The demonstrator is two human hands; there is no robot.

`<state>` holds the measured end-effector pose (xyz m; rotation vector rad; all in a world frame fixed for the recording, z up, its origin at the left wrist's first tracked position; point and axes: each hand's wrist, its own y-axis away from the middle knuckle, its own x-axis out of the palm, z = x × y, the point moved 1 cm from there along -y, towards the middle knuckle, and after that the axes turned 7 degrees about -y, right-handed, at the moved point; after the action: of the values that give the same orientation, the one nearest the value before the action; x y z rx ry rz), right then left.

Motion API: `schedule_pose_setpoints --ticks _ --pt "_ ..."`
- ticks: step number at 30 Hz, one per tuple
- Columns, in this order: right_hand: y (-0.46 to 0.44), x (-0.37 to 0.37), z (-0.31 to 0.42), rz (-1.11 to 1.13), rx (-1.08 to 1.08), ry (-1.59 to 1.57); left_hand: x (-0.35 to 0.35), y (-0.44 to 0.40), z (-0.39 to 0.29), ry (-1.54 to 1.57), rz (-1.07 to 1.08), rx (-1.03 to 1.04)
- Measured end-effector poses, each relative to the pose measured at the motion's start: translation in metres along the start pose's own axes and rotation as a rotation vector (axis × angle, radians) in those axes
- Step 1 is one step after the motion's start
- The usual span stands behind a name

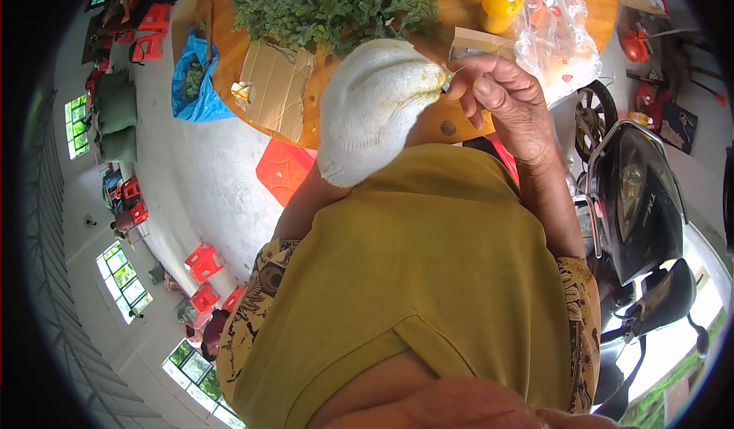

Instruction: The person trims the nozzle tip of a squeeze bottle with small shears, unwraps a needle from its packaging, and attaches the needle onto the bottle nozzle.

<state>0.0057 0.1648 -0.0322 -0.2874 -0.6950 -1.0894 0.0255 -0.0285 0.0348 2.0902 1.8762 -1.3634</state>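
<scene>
My left hand (378, 104) wears a white knitted glove with yellowish stains at the fingertips. Its fingers are bent and pressed together around a tiny greenish piece (446, 83), too small to name. Just to the right, my bare right hand (508, 96) has its thumb and fingers curled close to the gloved fingertips. A thin strand seems to run between the two hands, and I cannot make out what the right fingers pinch. Beyond both hands, a heap of green needle-leaved sprigs (329, 4) lies on the round wooden table (313, 112).
Flattened cardboard (279, 89), a yellow bottle with a red cap (502, 4) and a clear plastic bag (562, 35) lie on the table. A blue bag (200, 85) hangs at its left edge. Red stools (202, 262) stand left; a black motorbike (638, 192) stands right.
</scene>
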Motion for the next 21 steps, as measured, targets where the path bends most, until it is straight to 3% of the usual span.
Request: schedule_pose_setpoints --ticks 4,8,11,21 --pt "0.004 0.008 0.007 0.073 -0.026 -0.246 0.003 -0.002 -0.009 0.002 0.031 0.076" --pt "0.008 0.011 0.003 0.086 -0.072 -0.25 0.008 -0.001 -0.001 -0.044 0.076 0.209" --pt "0.009 0.013 0.002 0.05 -0.099 -0.263 0.008 -0.006 -0.015 -0.167 0.077 0.209" --pt "0.007 0.009 0.004 0.02 -0.135 -0.17 0.016 0.001 -0.006 -0.072 0.098 0.109"
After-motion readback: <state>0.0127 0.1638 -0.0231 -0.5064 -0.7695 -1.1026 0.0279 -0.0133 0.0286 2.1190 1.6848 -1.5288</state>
